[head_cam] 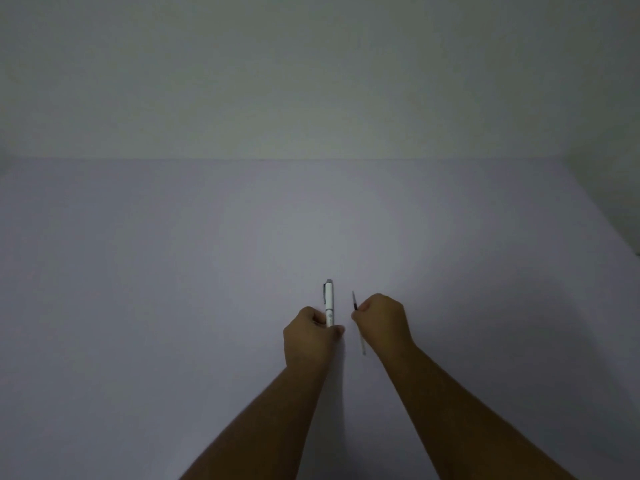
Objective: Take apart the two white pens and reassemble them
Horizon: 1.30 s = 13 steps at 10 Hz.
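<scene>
My left hand [309, 336] is closed around the lower end of a white pen [329, 301], which points away from me with its grey clip on the left side. My right hand [382, 318] pinches a thin ink refill [355, 301]; the dark tip sticks out above the fingers and the pale tube trails out below the hand. The two hands are a small gap apart, a little above the pale table [173, 289]. Only one pen body is visible; a second pen is not in view.
The table's far edge meets a plain wall [311, 81] across the middle of the view. Another wall closes the right side [609, 202]. Lighting is dim.
</scene>
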Each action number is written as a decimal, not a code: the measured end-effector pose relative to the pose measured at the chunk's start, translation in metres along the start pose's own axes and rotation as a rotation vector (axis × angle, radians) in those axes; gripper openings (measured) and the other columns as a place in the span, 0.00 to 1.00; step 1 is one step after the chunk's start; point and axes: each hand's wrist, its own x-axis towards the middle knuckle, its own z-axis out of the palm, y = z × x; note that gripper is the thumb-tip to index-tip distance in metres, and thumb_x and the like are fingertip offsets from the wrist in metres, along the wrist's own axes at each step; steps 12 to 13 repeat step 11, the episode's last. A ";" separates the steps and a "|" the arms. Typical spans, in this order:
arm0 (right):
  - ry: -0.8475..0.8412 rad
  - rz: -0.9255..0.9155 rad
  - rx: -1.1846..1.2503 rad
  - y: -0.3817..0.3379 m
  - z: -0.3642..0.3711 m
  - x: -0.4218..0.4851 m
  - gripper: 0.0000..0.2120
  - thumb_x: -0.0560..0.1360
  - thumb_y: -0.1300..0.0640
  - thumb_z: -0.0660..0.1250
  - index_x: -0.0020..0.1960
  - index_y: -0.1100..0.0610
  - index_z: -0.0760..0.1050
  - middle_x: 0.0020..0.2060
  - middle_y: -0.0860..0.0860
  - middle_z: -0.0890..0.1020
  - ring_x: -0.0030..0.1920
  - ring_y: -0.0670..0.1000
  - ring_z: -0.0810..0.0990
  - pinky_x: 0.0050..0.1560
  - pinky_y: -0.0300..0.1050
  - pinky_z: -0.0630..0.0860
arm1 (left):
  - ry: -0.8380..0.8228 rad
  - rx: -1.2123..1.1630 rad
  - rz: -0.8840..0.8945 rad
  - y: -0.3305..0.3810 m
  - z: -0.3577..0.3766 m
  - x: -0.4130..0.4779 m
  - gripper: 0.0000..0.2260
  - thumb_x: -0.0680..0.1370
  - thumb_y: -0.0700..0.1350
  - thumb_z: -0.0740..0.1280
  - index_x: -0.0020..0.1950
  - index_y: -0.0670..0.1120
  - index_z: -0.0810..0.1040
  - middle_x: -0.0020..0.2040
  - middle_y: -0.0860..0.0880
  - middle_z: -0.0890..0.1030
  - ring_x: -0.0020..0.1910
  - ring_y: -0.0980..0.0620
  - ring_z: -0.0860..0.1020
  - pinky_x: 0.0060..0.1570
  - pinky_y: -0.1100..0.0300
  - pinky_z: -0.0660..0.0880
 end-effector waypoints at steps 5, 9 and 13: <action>0.023 -0.030 0.035 -0.001 0.003 -0.001 0.11 0.72 0.57 0.67 0.47 0.62 0.83 0.44 0.58 0.86 0.47 0.57 0.84 0.49 0.44 0.80 | -0.036 0.090 0.032 0.000 -0.002 -0.005 0.12 0.71 0.46 0.75 0.47 0.46 0.73 0.43 0.49 0.77 0.41 0.51 0.77 0.44 0.58 0.78; 0.035 -0.032 0.024 -0.002 0.002 -0.003 0.13 0.73 0.52 0.67 0.45 0.61 0.83 0.42 0.58 0.86 0.46 0.57 0.84 0.47 0.45 0.78 | -0.053 0.118 0.041 -0.002 -0.004 -0.003 0.17 0.71 0.47 0.74 0.56 0.43 0.75 0.52 0.44 0.81 0.43 0.52 0.76 0.44 0.59 0.76; 0.117 -0.024 0.056 -0.007 -0.006 -0.008 0.20 0.77 0.47 0.57 0.42 0.62 0.77 0.39 0.59 0.82 0.45 0.60 0.82 0.46 0.49 0.78 | 0.018 0.093 0.087 0.003 -0.019 -0.008 0.19 0.72 0.49 0.73 0.59 0.44 0.74 0.55 0.45 0.79 0.39 0.53 0.77 0.33 0.67 0.72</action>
